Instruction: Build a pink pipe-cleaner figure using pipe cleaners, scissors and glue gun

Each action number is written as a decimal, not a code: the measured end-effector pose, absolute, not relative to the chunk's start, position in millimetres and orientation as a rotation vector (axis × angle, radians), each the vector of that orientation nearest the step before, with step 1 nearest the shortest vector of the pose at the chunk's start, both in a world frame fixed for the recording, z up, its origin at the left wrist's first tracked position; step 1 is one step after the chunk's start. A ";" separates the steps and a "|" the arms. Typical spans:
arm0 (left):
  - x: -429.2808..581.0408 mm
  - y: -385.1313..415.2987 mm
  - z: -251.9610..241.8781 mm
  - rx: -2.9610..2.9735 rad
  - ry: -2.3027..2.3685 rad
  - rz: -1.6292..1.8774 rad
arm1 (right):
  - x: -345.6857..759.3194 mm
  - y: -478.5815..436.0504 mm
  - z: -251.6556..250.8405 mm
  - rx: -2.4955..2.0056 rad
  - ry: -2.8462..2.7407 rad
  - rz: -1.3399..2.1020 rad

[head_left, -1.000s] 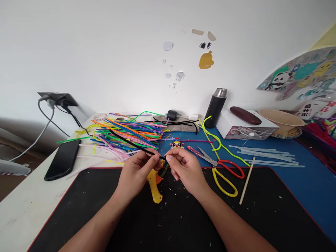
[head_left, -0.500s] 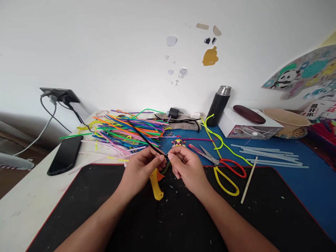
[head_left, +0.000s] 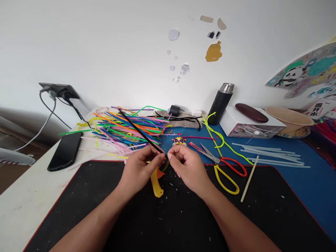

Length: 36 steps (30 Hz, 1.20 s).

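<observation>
A black pipe cleaner (head_left: 141, 132) slants up and left from my left hand (head_left: 143, 166), whose thumb and fingers pinch it near its lower end. My right hand (head_left: 186, 167) is closed too, its thumb and forefinger pinching the tip of the same pipe cleaner, close against the left fingertips. Below the hands lies a yellow-handled tool (head_left: 156, 183) with an orange part, its upper portion partly hidden by my left hand. Just behind my right hand stands a small colourful figurine (head_left: 179, 139). Scissors (head_left: 216, 160) with one red and one yellow handle lie right of that hand.
Many coloured pipe cleaners (head_left: 131, 127) are heaped at the back left, beside a phone (head_left: 65, 151). A black flask (head_left: 221, 103), a white box (head_left: 252, 122) and a bowl (head_left: 288, 117) stand at the back right. Glue sticks (head_left: 273, 154) and a wooden stick (head_left: 249, 179) lie rightward.
The view has tilted and shifted slightly. The pipe cleaner's long end has swung a little, and both hands keep their pinch at nearly the same spot.
</observation>
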<state>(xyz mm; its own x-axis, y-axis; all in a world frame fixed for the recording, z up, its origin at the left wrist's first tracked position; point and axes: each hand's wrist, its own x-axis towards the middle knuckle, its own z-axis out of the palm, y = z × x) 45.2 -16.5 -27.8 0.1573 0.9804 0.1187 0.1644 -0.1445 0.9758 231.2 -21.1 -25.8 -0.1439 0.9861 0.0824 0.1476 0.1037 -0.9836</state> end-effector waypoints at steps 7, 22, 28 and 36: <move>41.8 -15.8 -31.2 1.631 1.172 1.142 | 233.0 -20.6 -23.7 -1.245 -1.644 0.988; 47.5 -9.4 -30.1 1.090 0.966 1.221 | 231.1 -21.3 -32.3 -1.034 -1.363 1.319; 50.2 -8.7 -31.7 0.950 0.900 1.261 | 227.0 -22.8 -35.2 -1.022 -1.343 1.323; 51.4 -10.8 -32.9 1.022 0.921 1.207 | 226.5 -23.7 -33.1 -1.067 -1.382 1.221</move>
